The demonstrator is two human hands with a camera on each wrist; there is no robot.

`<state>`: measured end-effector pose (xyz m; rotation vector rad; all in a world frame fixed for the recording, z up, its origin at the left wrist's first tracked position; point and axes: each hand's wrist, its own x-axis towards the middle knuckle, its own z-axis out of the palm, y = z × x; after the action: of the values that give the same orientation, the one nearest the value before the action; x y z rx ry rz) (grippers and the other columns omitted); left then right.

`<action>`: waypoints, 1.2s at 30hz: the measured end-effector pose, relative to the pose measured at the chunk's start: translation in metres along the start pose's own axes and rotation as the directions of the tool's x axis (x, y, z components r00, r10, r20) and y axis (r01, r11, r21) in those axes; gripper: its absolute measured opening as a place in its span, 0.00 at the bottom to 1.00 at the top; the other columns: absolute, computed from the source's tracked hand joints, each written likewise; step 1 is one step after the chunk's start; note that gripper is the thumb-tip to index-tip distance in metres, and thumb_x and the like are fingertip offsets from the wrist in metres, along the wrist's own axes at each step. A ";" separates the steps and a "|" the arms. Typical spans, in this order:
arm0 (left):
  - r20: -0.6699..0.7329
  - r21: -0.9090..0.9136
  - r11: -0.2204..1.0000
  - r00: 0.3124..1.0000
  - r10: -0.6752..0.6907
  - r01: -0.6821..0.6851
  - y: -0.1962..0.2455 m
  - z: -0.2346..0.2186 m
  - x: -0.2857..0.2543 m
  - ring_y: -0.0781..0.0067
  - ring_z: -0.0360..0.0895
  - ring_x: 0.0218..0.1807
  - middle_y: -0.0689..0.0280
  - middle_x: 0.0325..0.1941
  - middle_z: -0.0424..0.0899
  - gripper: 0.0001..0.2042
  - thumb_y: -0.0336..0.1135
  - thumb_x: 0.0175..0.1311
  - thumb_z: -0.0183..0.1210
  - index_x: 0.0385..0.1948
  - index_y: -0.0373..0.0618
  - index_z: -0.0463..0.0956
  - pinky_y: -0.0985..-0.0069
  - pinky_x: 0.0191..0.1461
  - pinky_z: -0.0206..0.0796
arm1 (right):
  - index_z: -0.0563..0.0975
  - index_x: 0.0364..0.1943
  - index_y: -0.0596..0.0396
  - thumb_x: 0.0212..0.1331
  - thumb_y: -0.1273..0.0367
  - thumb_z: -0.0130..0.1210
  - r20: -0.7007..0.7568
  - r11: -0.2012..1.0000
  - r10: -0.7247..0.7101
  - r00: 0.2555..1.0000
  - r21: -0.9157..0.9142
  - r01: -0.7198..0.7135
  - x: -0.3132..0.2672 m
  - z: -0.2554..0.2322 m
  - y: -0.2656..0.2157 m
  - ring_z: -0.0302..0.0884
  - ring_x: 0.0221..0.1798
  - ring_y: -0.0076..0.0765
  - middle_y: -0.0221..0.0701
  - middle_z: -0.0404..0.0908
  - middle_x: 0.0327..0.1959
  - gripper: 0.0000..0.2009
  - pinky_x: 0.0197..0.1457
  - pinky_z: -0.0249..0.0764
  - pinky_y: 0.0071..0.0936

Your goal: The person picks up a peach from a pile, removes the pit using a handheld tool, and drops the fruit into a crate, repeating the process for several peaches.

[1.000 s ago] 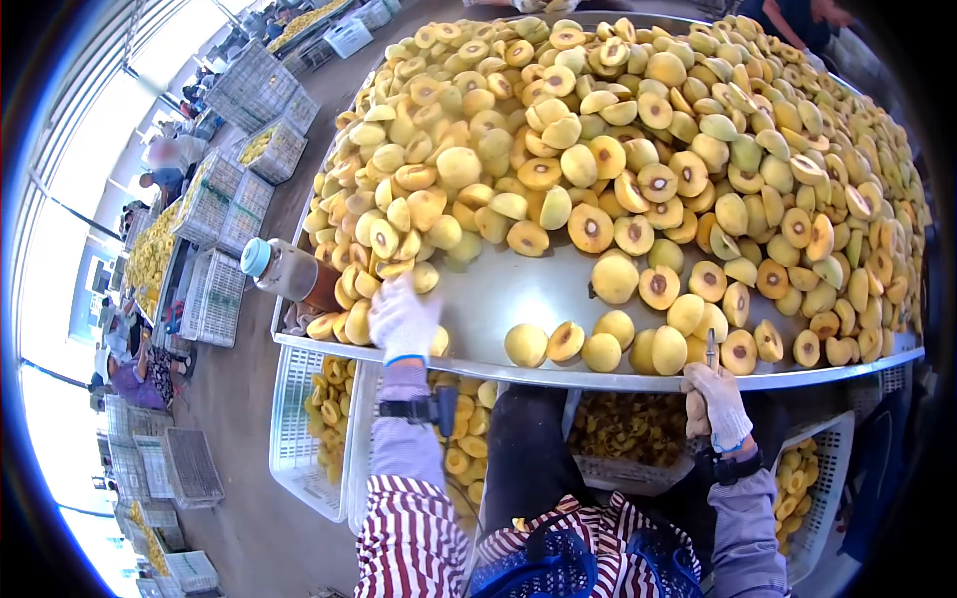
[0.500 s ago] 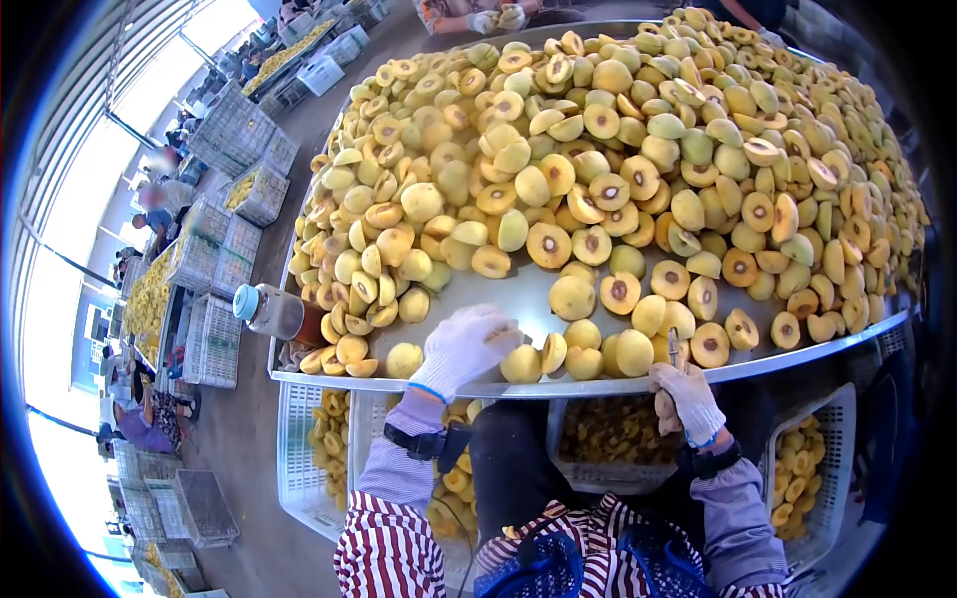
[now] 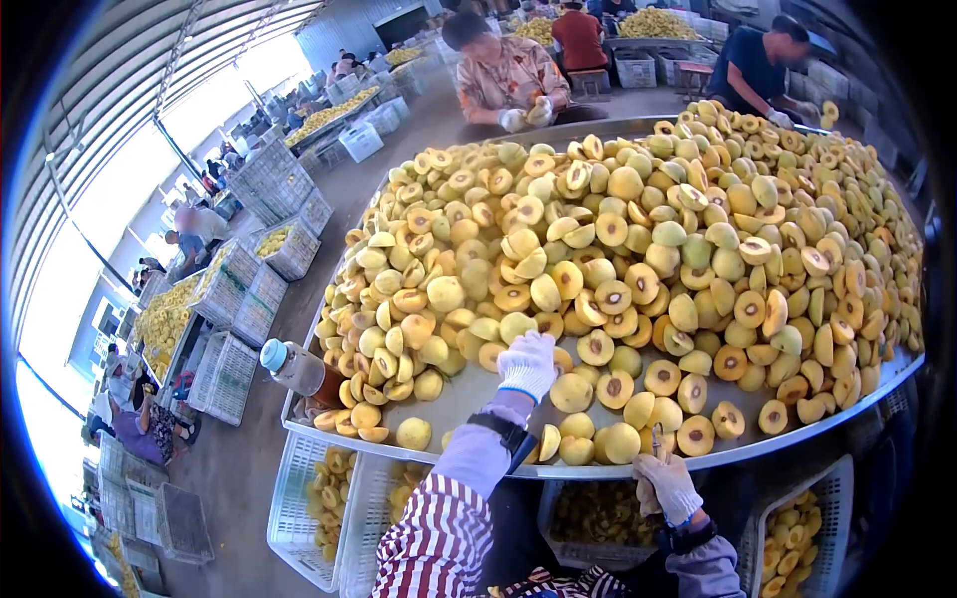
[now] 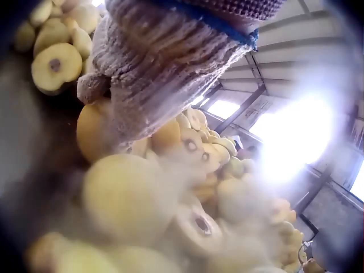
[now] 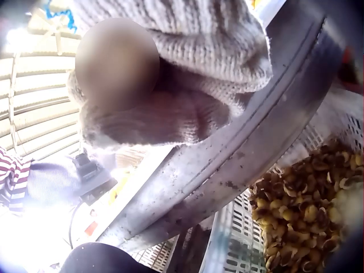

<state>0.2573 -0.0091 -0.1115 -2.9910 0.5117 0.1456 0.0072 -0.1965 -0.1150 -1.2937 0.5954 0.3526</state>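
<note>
My gloved left hand (image 3: pixel 528 367) reaches over the front of a big heap of halved yellow peaches (image 3: pixel 613 234). Its fingers point down among them in the left wrist view, thumb tip and fingertips right at one peach half (image 4: pixel 91 133). By the table's front edge, my gloved right hand (image 3: pixel 666 486) grips a slim metal tool (image 3: pixel 657 439) that sticks up from the fist. Near that hand lie several loose peach halves (image 3: pixel 695 435), some cut side up with a brown hollow. A blurred round patch covers part of the right glove in its wrist view.
The metal table has a raised rim (image 3: pixel 758 455). A jar with a blue lid (image 3: pixel 299 371) stands at its left corner. Crates (image 3: pixel 284 523) of peach halves sit below, and a crate (image 5: pixel 236 227) of brown scraps. Two people (image 3: pixel 508 75) work across the table.
My left hand has gone from the table's left front corner, across the bare metal, to the heap's front. The right hand stays near the edge with the tool. The head view has tilted up.
</note>
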 end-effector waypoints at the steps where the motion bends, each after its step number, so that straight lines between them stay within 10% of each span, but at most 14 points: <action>1: -0.061 -0.038 0.999 0.998 0.016 -0.019 -0.007 0.012 -0.009 0.61 0.80 0.50 0.65 0.47 0.78 0.24 0.48 0.55 0.64 0.54 0.57 0.69 0.52 0.33 0.74 | 0.74 0.23 0.56 0.63 0.61 0.56 -0.009 1.000 0.009 1.000 0.004 -0.009 0.000 0.001 -0.003 0.69 0.07 0.31 0.32 0.74 0.11 0.15 0.09 0.64 0.23; 10: -0.075 -0.744 0.653 0.953 -0.292 0.142 -0.032 -0.010 -0.101 0.53 0.82 0.51 0.56 0.49 0.84 0.31 0.53 0.56 0.66 0.59 0.50 0.68 0.59 0.54 0.71 | 0.72 0.36 0.53 0.61 0.64 0.57 0.017 0.999 0.034 0.999 0.020 -0.034 -0.019 0.009 -0.015 0.63 0.08 0.27 0.28 0.69 0.14 0.09 0.10 0.58 0.24; 12: 0.177 -0.951 0.201 0.948 -0.266 0.234 -0.035 -0.020 -0.125 0.75 0.81 0.41 0.63 0.45 0.84 0.27 0.52 0.59 0.66 0.56 0.47 0.74 0.75 0.40 0.74 | 0.71 0.44 0.52 0.61 0.64 0.60 0.024 0.999 -0.035 0.999 -0.038 0.036 -0.040 0.028 -0.011 0.65 0.14 0.21 0.25 0.70 0.18 0.13 0.16 0.61 0.21; 14: 0.209 -0.927 -0.348 0.964 -0.165 0.141 -0.026 -0.028 -0.160 0.78 0.78 0.30 0.67 0.41 0.82 0.21 0.45 0.63 0.64 0.55 0.45 0.75 0.83 0.29 0.68 | 0.72 0.46 0.52 0.61 0.63 0.61 0.118 0.997 -0.072 0.990 0.002 0.072 -0.063 0.045 -0.012 0.67 0.18 0.18 0.25 0.72 0.21 0.15 0.19 0.63 0.19; 18: 0.091 -0.577 -0.806 0.991 0.096 0.132 -0.007 -0.030 -0.204 0.59 0.81 0.52 0.56 0.54 0.80 0.23 0.36 0.66 0.61 0.60 0.40 0.68 0.64 0.46 0.82 | 0.73 0.55 0.53 0.62 0.59 0.61 0.270 0.993 -0.074 0.960 -0.069 0.096 -0.095 0.064 -0.013 0.71 0.22 0.15 0.22 0.77 0.24 0.21 0.25 0.67 0.16; 20: 0.062 -0.640 -0.764 0.996 0.059 0.085 0.008 -0.043 -0.223 0.58 0.78 0.57 0.53 0.59 0.76 0.25 0.39 0.67 0.60 0.62 0.39 0.66 0.62 0.48 0.81 | 0.73 0.54 0.53 0.61 0.58 0.62 0.284 0.985 -0.053 0.957 -0.146 0.097 -0.110 0.072 -0.020 0.70 0.21 0.13 0.22 0.77 0.23 0.21 0.26 0.67 0.16; 25: 0.015 -0.656 -0.754 1.000 0.005 0.014 0.036 -0.051 -0.244 0.48 0.76 0.58 0.53 0.62 0.73 0.33 0.56 0.66 0.58 0.65 0.44 0.63 0.57 0.52 0.76 | 0.74 0.45 0.53 0.59 0.50 0.59 0.222 0.865 -0.183 0.958 -0.426 0.264 -0.123 0.073 -0.013 0.81 0.35 0.60 0.48 0.81 0.30 0.22 0.37 0.76 0.44; 28: -0.016 -0.677 -0.736 1.000 -0.017 -0.024 0.047 -0.051 -0.249 0.47 0.75 0.59 0.51 0.62 0.72 0.33 0.58 0.67 0.56 0.65 0.42 0.63 0.54 0.60 0.72 | 0.74 0.44 0.53 0.60 0.49 0.59 0.174 0.833 -0.221 0.960 -0.478 0.279 -0.132 0.075 -0.019 0.81 0.36 0.61 0.50 0.81 0.31 0.22 0.37 0.76 0.45; 29: -0.032 -0.718 -0.695 0.999 -0.015 -0.033 0.050 -0.053 -0.254 0.46 0.74 0.60 0.49 0.64 0.71 0.33 0.58 0.69 0.53 0.64 0.40 0.63 0.53 0.65 0.68 | 0.74 0.41 0.54 0.61 0.57 0.61 0.169 0.799 -0.312 0.935 -0.485 0.354 -0.131 0.074 -0.016 0.78 0.22 0.24 0.29 0.79 0.21 0.16 0.26 0.72 0.23; 36: -0.066 -0.810 -0.574 0.992 -0.108 -0.116 0.069 -0.071 -0.276 0.61 0.73 0.62 0.53 0.62 0.73 0.29 0.53 0.73 0.50 0.63 0.35 0.65 0.66 0.66 0.65 | 0.73 0.46 0.54 0.63 0.48 0.54 0.144 0.738 -0.274 0.951 -0.602 0.304 -0.146 0.074 -0.024 0.81 0.34 0.61 0.49 0.81 0.32 0.23 0.36 0.76 0.49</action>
<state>-0.0198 0.0076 -0.0168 -5.0715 0.4286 1.1140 -0.0807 -0.1190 0.0019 -1.9846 0.2201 0.3274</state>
